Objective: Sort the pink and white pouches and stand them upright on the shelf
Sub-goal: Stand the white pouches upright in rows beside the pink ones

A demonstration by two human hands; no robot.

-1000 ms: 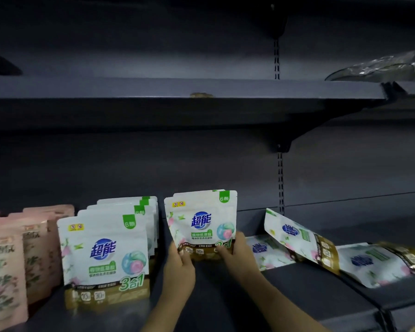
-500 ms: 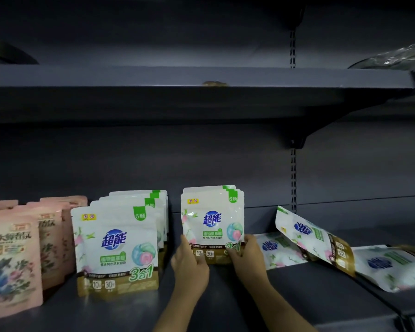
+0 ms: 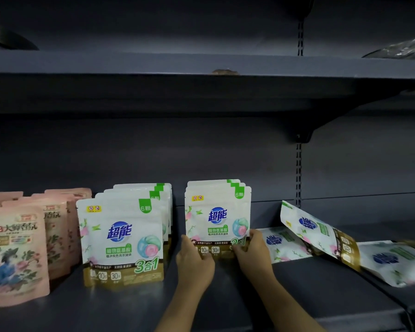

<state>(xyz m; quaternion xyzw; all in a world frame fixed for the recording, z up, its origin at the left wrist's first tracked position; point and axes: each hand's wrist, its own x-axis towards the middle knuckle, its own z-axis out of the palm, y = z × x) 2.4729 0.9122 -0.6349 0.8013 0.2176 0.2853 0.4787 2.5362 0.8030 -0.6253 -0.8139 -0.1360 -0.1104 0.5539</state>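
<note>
A small upright stack of white pouches [image 3: 217,212] stands at the middle of the dark shelf [image 3: 130,307]. My left hand [image 3: 194,262] grips its lower left corner and my right hand [image 3: 250,250] grips its lower right corner. To the left stands a row of several upright white pouches [image 3: 121,238]. Further left are upright pink pouches [image 3: 15,255] in rows. To the right, one white pouch [image 3: 282,244] lies flat, another white pouch [image 3: 319,232] leans tilted over it, and a third white pouch [image 3: 393,262] lies flat at the far right.
An upper shelf [image 3: 201,65] overhangs the working shelf, held by a bracket [image 3: 302,136] on a slotted upright. Clear plastic wrapping [image 3: 407,47] lies on the upper shelf at the right. A gap separates the two white stacks.
The view has shifted slightly left and closer. The held stack of white pouches now stands more squarely on the shelf, with both hands still at its bottom corners.
</note>
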